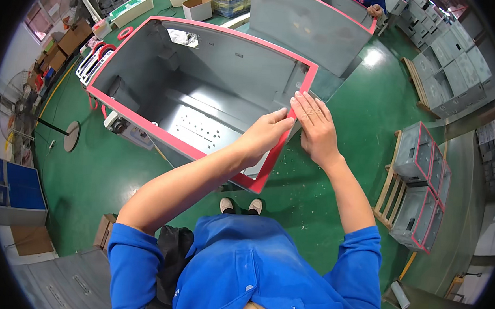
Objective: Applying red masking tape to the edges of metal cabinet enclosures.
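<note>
While both hands work the red seal strip (pixel 275 154) onto the open grey metal cabinet (pixel 206 95) rim at about 3 o'clock, left hand (pixel 263 135) fingers pinch it, right hand (pixel 316 127) fingers press flat together, so next probably means sliding along, pressing evenly.

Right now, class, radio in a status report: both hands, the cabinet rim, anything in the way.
Left hand pinching red strip on grey cabinet rim. Right hand flat, pressing the rim beside it. Nothing blocking the rim near the hands.
</note>
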`<state>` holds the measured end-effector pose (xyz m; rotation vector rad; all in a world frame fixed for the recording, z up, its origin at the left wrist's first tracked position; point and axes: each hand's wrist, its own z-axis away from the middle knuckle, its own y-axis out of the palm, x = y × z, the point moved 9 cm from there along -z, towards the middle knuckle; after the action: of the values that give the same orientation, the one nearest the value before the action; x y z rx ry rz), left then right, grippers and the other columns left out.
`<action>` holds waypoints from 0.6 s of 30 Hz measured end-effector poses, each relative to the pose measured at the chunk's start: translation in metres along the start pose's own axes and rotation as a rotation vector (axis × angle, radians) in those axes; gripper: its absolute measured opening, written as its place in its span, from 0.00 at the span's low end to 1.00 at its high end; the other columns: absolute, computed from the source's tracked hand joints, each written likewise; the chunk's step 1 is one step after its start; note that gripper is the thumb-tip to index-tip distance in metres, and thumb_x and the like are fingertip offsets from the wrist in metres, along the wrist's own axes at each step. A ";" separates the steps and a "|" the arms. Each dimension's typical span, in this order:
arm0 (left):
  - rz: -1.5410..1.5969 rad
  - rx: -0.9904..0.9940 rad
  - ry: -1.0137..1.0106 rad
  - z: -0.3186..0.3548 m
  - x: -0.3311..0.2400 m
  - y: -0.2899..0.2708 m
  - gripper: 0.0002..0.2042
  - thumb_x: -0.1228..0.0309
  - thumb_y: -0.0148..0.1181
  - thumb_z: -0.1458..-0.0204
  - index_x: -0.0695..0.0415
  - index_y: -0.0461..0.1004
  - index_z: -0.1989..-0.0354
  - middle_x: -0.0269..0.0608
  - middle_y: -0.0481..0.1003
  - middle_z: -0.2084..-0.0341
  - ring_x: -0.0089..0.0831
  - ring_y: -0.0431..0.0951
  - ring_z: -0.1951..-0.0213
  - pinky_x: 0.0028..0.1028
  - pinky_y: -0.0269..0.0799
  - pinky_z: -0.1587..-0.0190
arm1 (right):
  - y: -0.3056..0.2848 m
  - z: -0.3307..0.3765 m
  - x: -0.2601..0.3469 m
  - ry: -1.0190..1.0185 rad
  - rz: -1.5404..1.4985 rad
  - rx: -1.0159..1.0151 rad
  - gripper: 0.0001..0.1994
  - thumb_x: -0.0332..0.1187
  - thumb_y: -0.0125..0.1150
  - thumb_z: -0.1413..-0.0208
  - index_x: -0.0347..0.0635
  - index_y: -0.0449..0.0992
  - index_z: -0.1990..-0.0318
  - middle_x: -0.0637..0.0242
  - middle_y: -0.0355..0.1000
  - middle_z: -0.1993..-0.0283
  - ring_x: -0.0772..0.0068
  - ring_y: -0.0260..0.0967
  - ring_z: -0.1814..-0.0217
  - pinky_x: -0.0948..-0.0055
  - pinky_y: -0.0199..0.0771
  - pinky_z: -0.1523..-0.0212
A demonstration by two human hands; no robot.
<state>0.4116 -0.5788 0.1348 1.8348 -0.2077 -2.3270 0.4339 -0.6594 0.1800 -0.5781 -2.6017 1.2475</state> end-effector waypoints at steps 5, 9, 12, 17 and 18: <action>-0.436 0.031 0.302 0.038 -0.035 -0.017 0.23 0.71 0.41 0.45 0.66 0.49 0.42 0.50 0.55 0.44 0.34 0.55 0.42 0.27 0.49 0.42 | -0.021 0.007 0.041 -0.040 -0.109 0.071 0.22 0.23 0.47 0.58 0.36 0.64 0.50 0.57 0.61 0.45 0.62 0.56 0.41 0.61 0.53 0.43; -0.841 0.004 0.581 0.087 -0.046 -0.017 0.25 0.74 0.49 0.51 0.65 0.52 0.43 0.52 0.57 0.45 0.39 0.57 0.42 0.33 0.51 0.42 | -0.018 0.029 0.112 -0.255 -0.191 0.117 0.17 0.27 0.44 0.54 0.34 0.69 0.55 0.54 0.63 0.48 0.62 0.59 0.43 0.61 0.56 0.43; -1.148 0.069 0.753 0.117 -0.027 0.002 0.28 0.74 0.55 0.59 0.65 0.56 0.46 0.52 0.58 0.46 0.43 0.58 0.43 0.37 0.53 0.43 | -0.016 0.019 0.081 -0.184 -0.143 0.098 0.19 0.27 0.45 0.54 0.33 0.66 0.52 0.53 0.62 0.47 0.59 0.59 0.43 0.62 0.57 0.43; -1.411 0.085 0.845 0.134 -0.005 0.016 0.26 0.71 0.56 0.59 0.65 0.60 0.48 0.49 0.60 0.46 0.40 0.60 0.44 0.37 0.53 0.43 | 0.013 -0.012 -0.029 -0.010 0.097 0.006 0.23 0.21 0.43 0.57 0.33 0.61 0.48 0.53 0.58 0.44 0.58 0.55 0.41 0.62 0.53 0.41; -1.433 0.049 0.849 0.135 -0.002 0.017 0.26 0.71 0.55 0.59 0.64 0.61 0.49 0.47 0.61 0.47 0.38 0.60 0.44 0.37 0.52 0.42 | 0.020 -0.017 -0.053 0.035 0.103 -0.013 0.25 0.20 0.43 0.58 0.34 0.60 0.47 0.53 0.57 0.43 0.58 0.53 0.40 0.62 0.52 0.40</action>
<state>0.2817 -0.5941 0.1716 3.3552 1.6005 -1.5369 0.4927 -0.6588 0.1744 -0.7382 -2.5828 1.2394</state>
